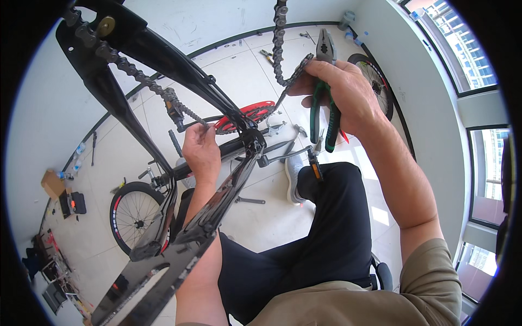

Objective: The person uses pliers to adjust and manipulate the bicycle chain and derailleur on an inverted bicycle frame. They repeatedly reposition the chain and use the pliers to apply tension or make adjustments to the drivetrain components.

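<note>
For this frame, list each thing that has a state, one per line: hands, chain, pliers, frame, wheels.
Left hand: pinching one end of the bicycle chain.
Right hand: gripping pliers and the chain's other end.
Bicycle chain: off the red chainring, hanging slack.
Pliers: jaws closed, pointing up.
Bicycle frame: upside down, no wheels fitted.
Front wheel: detached, on floor.
Second wheel: leaning against wall.

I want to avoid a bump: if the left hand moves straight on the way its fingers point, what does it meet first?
Probably the bicycle chain: the left hand points up, its fingertips already at the chain's loose end. Past that shows only floor, though depth is unclear.
</note>
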`<action>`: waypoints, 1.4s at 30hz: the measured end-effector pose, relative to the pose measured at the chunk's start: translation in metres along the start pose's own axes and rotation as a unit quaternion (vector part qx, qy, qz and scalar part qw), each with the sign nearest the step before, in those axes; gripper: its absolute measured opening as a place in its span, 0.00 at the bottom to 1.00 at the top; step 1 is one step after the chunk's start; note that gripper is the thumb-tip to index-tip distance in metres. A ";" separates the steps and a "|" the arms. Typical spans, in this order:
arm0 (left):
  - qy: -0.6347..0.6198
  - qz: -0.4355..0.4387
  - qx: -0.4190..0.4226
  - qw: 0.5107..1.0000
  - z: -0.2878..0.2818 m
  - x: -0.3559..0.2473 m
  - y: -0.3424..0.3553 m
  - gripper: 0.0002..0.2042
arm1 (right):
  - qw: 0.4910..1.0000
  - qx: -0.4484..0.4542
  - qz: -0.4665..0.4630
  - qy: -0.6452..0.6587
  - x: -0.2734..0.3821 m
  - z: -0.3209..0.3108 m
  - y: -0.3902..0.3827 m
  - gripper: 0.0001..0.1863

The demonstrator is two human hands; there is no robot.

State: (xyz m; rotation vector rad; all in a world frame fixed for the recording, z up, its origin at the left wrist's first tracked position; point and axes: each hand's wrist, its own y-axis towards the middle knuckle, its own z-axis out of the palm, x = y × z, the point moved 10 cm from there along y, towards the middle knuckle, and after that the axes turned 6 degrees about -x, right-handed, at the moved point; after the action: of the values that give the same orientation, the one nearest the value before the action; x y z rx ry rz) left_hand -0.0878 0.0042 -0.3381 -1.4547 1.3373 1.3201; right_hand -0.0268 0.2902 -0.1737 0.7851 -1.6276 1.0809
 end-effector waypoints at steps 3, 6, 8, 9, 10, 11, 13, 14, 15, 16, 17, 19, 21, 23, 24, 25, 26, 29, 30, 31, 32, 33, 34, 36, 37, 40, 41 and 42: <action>0.004 0.012 -0.004 1.000 0.001 -0.003 0.000 0.04 | 0.999 -0.002 0.025 0.029 -0.005 0.003 0.001 0.16; 0.014 0.004 0.003 1.000 0.002 0.001 0.001 0.07 | 0.996 0.019 0.046 0.077 -0.008 0.023 0.001 0.16; 0.006 0.000 0.004 1.000 0.001 0.003 0.002 0.07 | 0.995 0.024 0.063 0.072 -0.012 0.036 0.007 0.16; 0.002 -0.001 0.004 1.000 0.001 0.003 0.002 0.07 | 0.993 0.031 0.074 0.085 -0.014 0.041 0.012 0.15; -0.005 -0.005 0.002 1.000 0.002 0.003 0.002 0.06 | 0.992 0.037 0.079 0.096 -0.016 0.044 0.015 0.15; -0.011 -0.008 0.001 1.000 0.002 0.002 0.002 0.06 | 0.990 0.043 0.084 0.106 -0.019 0.046 0.018 0.15; -0.023 -0.013 -0.001 1.000 0.002 0.003 0.000 0.05 | 0.988 0.055 0.088 0.111 -0.022 0.051 0.022 0.16; -0.031 -0.013 0.001 0.999 0.003 0.002 0.001 0.05 | 0.987 0.061 0.092 0.115 -0.025 0.052 0.023 0.16; -0.039 -0.013 0.003 0.999 0.004 0.001 0.001 0.05 | 0.986 0.065 0.097 0.119 -0.028 0.053 0.024 0.16; -0.034 -0.018 0.004 0.999 0.004 0.000 0.000 0.05 | 0.985 0.069 0.101 0.122 -0.030 0.053 0.024 0.16; -0.030 -0.023 0.006 0.999 0.004 -0.001 -0.001 0.05 | 0.984 0.071 0.108 0.119 -0.032 0.054 0.022 0.16; -0.025 -0.025 0.004 0.999 0.002 0.000 0.000 0.05 | 0.983 0.078 0.122 0.112 -0.033 0.057 0.017 0.16; -0.027 -0.021 0.003 0.999 0.002 0.001 0.000 0.05 | 0.983 0.084 0.117 0.110 -0.034 0.057 0.017 0.16; -0.027 -0.023 0.005 0.999 0.003 0.000 -0.001 0.05 | 0.984 0.087 0.110 0.110 -0.036 0.055 0.018 0.16; -0.026 -0.024 0.004 0.999 0.003 -0.002 -0.001 0.05 | 0.984 0.089 0.105 0.112 -0.036 0.055 0.018 0.16; -0.026 -0.022 0.003 0.999 0.002 -0.002 -0.001 0.05 | 0.984 0.092 0.101 0.113 -0.035 0.054 0.019 0.16; -0.026 -0.020 0.002 0.999 0.002 -0.001 0.000 0.05 | 0.986 0.085 0.098 0.109 -0.035 0.051 0.019 0.16; -0.023 -0.020 0.000 1.000 0.002 0.000 0.000 0.05 | 0.989 0.067 0.089 0.098 -0.029 0.042 0.017 0.16; -0.022 -0.021 0.001 1.000 0.002 0.000 0.000 0.05 | 0.988 0.071 0.088 0.101 -0.028 0.043 0.017 0.16; -0.019 -0.019 0.000 1.000 0.001 -0.001 0.000 0.05 | 0.988 0.076 0.087 0.104 -0.028 0.044 0.016 0.16; -0.016 -0.016 -0.002 1.000 0.000 -0.003 0.000 0.05 | 0.987 0.081 0.086 0.107 -0.027 0.045 0.016 0.16; -0.014 -0.014 -0.002 1.000 0.000 -0.003 0.000 0.05 | 0.987 0.086 0.086 0.109 -0.028 0.046 0.017 0.16; -0.013 -0.016 -0.001 1.000 0.001 -0.003 0.000 0.05 | 0.986 0.091 0.086 0.110 -0.030 0.050 0.018 0.16; -0.010 -0.019 0.001 1.000 0.002 -0.001 0.000 0.05 | 0.984 0.098 0.098 0.113 -0.037 0.056 0.022 0.15; -0.010 -0.021 0.002 1.000 0.003 -0.001 -0.001 0.05 | 0.983 0.099 0.109 0.114 -0.043 0.058 0.025 0.15; -0.018 -0.022 0.002 1.000 0.003 0.002 0.001 0.06 | 0.981 0.084 0.136 0.112 -0.055 0.062 0.027 0.14; -0.026 -0.018 0.002 1.000 0.004 0.005 0.002 0.06 | 0.980 0.080 0.143 0.114 -0.057 0.063 0.028 0.14; -0.033 -0.015 0.003 0.999 0.004 0.004 0.002 0.06 | 0.979 0.075 0.151 0.116 -0.060 0.063 0.027 0.14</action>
State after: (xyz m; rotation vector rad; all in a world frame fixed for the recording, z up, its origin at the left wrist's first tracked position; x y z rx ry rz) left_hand -0.0904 0.0070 -0.3427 -1.4104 1.2711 1.3324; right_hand -0.0561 0.2425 -0.2459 0.4937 -1.5080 1.4679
